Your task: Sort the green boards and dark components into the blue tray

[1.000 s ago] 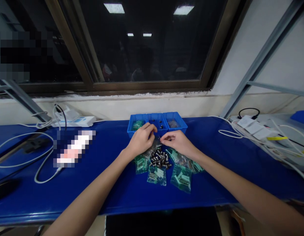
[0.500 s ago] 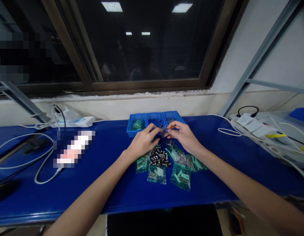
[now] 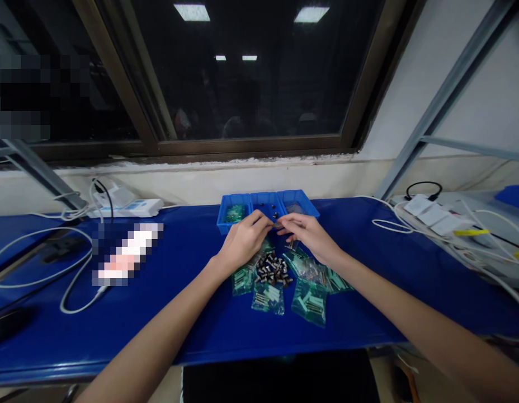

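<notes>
"Pinching something, the left hand (image 3: 248,239) and right hand (image 3: 312,237)?"

"Yes, their fingertips almost meet on what may be a small clear bag (image 3: 278,225), mostly hidden."

"Where is it?"

"Above the table (image 3: 347,324), near the front of the blue trays (image 3: 265,198), beyond the heaped dark pieces (image 3: 273,270) and green packets (image 3: 310,303)."

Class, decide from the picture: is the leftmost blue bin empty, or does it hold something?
It holds something: green material shows inside the leftmost blue bin.
</notes>
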The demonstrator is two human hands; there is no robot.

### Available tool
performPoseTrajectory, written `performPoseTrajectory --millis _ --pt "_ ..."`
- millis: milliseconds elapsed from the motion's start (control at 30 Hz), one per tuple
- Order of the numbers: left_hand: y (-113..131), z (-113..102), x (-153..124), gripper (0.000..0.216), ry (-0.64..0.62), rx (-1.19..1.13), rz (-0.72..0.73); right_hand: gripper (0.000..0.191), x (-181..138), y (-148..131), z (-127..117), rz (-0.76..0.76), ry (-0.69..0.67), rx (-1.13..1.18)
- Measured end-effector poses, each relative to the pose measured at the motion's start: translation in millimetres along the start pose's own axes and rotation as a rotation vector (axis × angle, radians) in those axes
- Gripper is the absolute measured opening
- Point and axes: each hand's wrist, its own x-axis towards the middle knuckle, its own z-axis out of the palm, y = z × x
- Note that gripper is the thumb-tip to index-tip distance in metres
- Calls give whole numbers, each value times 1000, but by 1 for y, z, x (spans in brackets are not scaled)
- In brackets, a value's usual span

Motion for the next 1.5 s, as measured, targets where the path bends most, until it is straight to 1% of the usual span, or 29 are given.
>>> performPoseTrajectory --millis 133,233,333,467,500,567,633,667,767,867,1033,1167,1233,1300,1433,1500 --pt "0 0 1 21 31 -4 -37 19 -1 4 3 -76 -40 -132" --pt "1 0 1 21 38 -17 -44 16 -2 6 5 -131 -35 -215" --pt "1 0 1 21 35 -36 -29 17 -2 6 6 -135 -15 -259" --pt "3 0 1 20 25 -61 -32 18 -2 7 5 -122 3 -232" --pt "3 0 1 21 24 -71 -38 18 -1 7 4 -122 11 -228" --pt "4 0 0 32 22 -87 -44 20 -1 6 3 -127 25 -228" --pt "4 0 0 42 7 -81 -30 22 -1 6 2 -126 39 -223" --pt "4 -1 -1 43 -6 -69 -15 22 0 6 2 -123 45 -216" --pt "5 -2 -1 40 -41 -30 19 22 0 7 2 -111 45 -184" --pt "5 -3 0 31 -38 -14 26 24 0 6 3 -105 27 -165" --pt "2 -2 0 26 33 12 52 25 -2 5 3 -126 1 -151" --pt "0 1 0 24 105 34 55 24 1 8 2 -138 45 -107" --pt "0 0 0 23 115 26 45 27 2 9 2 -134 77 -78" --pt "2 -1 1 21 117 14 29 27 2 10 2 -133 76 -64" --pt "5 -4 2 21 103 5 6 22 1 10 3 -138 18 -114" --pt "5 -5 2 21 89 6 5 19 -1 10 3 -135 13 -161"
